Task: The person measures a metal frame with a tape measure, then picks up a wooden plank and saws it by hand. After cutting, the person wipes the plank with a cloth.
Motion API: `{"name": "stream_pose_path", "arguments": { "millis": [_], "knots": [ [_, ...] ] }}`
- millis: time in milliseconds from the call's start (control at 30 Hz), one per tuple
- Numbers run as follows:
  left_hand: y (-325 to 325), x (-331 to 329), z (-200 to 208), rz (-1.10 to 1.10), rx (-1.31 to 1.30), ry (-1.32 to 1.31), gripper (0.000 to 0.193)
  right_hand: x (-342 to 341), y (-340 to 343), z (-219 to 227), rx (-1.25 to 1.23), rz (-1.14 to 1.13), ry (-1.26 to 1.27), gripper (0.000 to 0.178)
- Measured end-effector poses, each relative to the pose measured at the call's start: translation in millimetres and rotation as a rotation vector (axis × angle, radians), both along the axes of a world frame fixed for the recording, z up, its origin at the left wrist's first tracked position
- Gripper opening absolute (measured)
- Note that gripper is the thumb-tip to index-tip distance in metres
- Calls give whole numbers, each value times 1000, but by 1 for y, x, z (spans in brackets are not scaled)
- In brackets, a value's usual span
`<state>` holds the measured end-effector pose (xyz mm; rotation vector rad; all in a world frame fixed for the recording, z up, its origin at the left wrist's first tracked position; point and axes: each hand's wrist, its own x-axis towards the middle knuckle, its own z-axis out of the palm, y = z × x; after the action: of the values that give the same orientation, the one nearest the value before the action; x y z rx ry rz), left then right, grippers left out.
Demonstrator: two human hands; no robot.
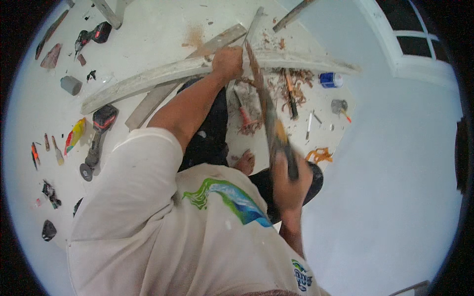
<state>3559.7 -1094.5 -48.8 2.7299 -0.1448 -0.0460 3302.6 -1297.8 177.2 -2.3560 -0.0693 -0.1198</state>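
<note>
My right hand is wrapped round the orange-and-black handle of a hand saw. The saw is a little smeared, and its blade runs up across a long pale wooden beam. Just left of the blade, my left hand is closed on the beam, with the arm stretched out ahead. A second, greyer board passes beneath the beam at an angle. Past the beam, a narrow strip of wood lies in line with the saw tip. The saw's teeth and any cut are too unclear to make out.
A cordless drill, an angle grinder, a grey cup-like piece and a paintbrush lie left. Wood shavings, a long-handled tool, a red-handled tool and a blue can lie right, near the wall.
</note>
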Motion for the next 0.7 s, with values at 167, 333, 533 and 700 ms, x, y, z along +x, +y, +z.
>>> {"name": "stream_pose_path", "arguments": {
  "millis": [167,333,533,700],
  "knots": [
    [-46,11,17,-37,-48,-133,47,194,10,-95,-849,299,-465,24],
    [-7,1,-12,16,62,59,47,16,-3,-28,66,-36,189,28],
    [-7,22,0,-20,41,86,49,103,14,-86,-15,33,25,26],
    [-21,10,-7,-35,9,103,46,155,35,-98,-119,-16,41,35]
  ]
}}
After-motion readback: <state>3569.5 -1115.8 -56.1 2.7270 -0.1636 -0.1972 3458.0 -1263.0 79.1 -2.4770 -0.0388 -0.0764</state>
